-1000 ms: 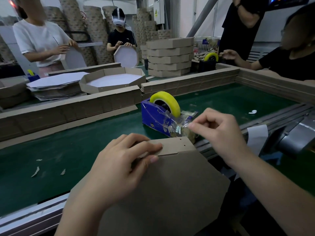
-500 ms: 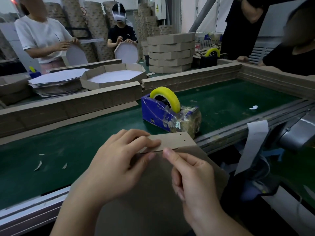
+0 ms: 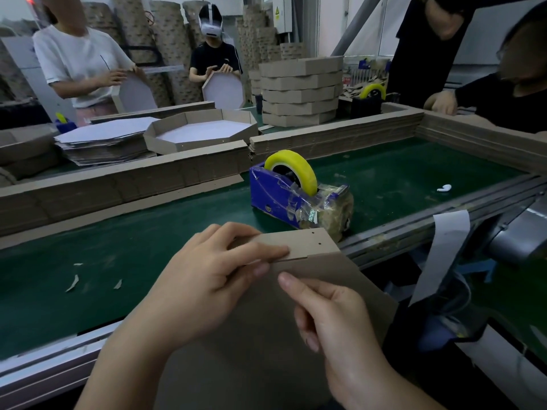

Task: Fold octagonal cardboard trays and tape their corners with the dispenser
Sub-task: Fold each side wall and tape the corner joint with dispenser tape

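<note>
The left hand (image 3: 213,279), low in the centre of the frame, gripped the cardboard tray (image 3: 251,350) at a corner, its fingers curled over the upturned flap (image 3: 307,242) with the forefinger laid along the flap's lower edge. The right hand (image 3: 334,324), just right of it, pressed its thumb tip against the tray's brown face beside that corner. Its other fingers were curled toward the palm, and whether they held anything could not be told. The tray was tilted up toward the camera and filled the lower middle of the frame, over the near rail of the green belt (image 3: 118,261). Just beyond the flap, at centre frame, the blue tape dispenser (image 3: 272,193) sat on the belt with its yellow roll (image 3: 291,157) upright. At upper centre a folded tray (image 3: 207,143) rested beside a pile of flat sheets (image 3: 103,134), with a stack of finished trays (image 3: 299,93) behind
</note>
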`<action>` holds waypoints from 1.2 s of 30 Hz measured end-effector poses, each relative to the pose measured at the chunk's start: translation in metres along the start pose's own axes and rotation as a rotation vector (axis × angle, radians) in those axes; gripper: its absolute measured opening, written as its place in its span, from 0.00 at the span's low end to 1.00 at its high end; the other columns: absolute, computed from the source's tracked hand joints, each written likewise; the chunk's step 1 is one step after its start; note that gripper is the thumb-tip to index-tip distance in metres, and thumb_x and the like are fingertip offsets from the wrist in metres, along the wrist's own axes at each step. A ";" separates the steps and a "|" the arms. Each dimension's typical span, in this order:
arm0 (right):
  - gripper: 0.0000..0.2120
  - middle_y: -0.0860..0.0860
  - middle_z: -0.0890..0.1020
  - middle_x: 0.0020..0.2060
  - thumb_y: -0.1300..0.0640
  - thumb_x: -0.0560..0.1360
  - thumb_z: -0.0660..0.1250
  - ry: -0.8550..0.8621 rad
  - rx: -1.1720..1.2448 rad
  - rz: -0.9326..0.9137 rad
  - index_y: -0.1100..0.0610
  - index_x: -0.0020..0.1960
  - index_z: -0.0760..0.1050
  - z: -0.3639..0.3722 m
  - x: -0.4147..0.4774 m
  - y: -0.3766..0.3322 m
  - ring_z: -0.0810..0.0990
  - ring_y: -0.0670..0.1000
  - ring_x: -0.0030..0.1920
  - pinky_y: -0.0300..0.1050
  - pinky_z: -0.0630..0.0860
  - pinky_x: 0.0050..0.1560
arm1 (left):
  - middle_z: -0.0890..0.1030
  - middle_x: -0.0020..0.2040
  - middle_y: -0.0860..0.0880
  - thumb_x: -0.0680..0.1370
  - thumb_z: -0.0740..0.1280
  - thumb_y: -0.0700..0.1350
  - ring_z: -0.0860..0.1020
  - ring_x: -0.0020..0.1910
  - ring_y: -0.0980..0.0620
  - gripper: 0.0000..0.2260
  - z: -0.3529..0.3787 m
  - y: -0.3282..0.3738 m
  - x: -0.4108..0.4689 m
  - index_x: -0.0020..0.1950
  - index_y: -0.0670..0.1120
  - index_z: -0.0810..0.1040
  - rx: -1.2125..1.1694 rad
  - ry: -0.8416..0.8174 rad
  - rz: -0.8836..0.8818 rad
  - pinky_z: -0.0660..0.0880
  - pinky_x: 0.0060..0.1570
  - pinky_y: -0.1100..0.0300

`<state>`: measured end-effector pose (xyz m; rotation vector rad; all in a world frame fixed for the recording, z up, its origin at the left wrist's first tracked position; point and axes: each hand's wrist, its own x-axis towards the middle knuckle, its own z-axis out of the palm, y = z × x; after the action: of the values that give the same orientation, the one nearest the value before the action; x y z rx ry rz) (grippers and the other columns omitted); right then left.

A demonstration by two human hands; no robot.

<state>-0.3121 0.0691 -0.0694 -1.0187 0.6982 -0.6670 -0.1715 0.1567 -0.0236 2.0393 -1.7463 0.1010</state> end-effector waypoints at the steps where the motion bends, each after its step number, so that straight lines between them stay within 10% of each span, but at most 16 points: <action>1: 0.10 0.52 0.67 0.20 0.59 0.70 0.73 0.000 0.014 -0.003 0.59 0.31 0.83 0.000 0.000 0.001 0.60 0.45 0.17 0.33 0.56 0.17 | 0.75 0.59 0.57 0.78 0.52 0.60 0.73 0.58 0.54 0.18 -0.001 0.000 0.000 0.63 0.66 0.76 -0.011 -0.006 -0.007 0.72 0.55 0.51; 17: 0.08 0.51 0.64 0.18 0.59 0.72 0.71 -0.058 -0.032 -0.053 0.56 0.35 0.85 0.000 0.005 0.009 0.59 0.44 0.18 0.34 0.56 0.18 | 0.80 0.55 0.61 0.74 0.54 0.66 0.77 0.57 0.59 0.17 0.001 0.014 0.007 0.46 0.60 0.80 0.027 0.086 -0.119 0.62 0.71 0.51; 22: 0.08 0.52 0.65 0.17 0.58 0.73 0.71 -0.084 -0.096 -0.076 0.56 0.37 0.85 -0.001 0.004 0.011 0.59 0.44 0.16 0.33 0.57 0.18 | 0.82 0.49 0.59 0.73 0.66 0.57 0.81 0.46 0.52 0.10 0.012 0.021 0.007 0.40 0.53 0.81 0.091 0.268 -0.099 0.75 0.39 0.55; 28: 0.19 0.53 0.70 0.17 0.48 0.71 0.73 -0.169 -0.362 0.047 0.66 0.36 0.80 -0.011 0.004 0.019 0.62 0.47 0.16 0.36 0.59 0.20 | 0.82 0.48 0.58 0.73 0.67 0.57 0.80 0.47 0.51 0.10 0.012 0.012 0.001 0.40 0.53 0.81 0.092 0.309 -0.077 0.76 0.36 0.52; 32: 0.18 0.48 0.72 0.19 0.38 0.66 0.70 -0.044 -0.388 -0.493 0.54 0.34 0.82 -0.021 0.009 0.001 0.68 0.42 0.21 0.32 0.64 0.25 | 0.80 0.50 0.57 0.74 0.63 0.61 0.80 0.46 0.51 0.14 0.007 0.007 -0.007 0.45 0.53 0.80 0.179 0.256 -0.070 0.74 0.35 0.57; 36: 0.12 0.44 0.75 0.37 0.45 0.75 0.66 0.115 -0.762 -0.813 0.46 0.55 0.82 -0.024 0.032 -0.021 0.76 0.45 0.38 0.38 0.71 0.37 | 0.79 0.52 0.55 0.68 0.72 0.58 0.80 0.47 0.48 0.16 0.004 0.006 -0.012 0.52 0.53 0.80 0.256 0.167 -0.082 0.74 0.38 0.55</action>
<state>-0.3149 0.0245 -0.0651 -2.0281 0.6339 -1.2062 -0.1804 0.1660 -0.0299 2.2058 -1.6137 0.4768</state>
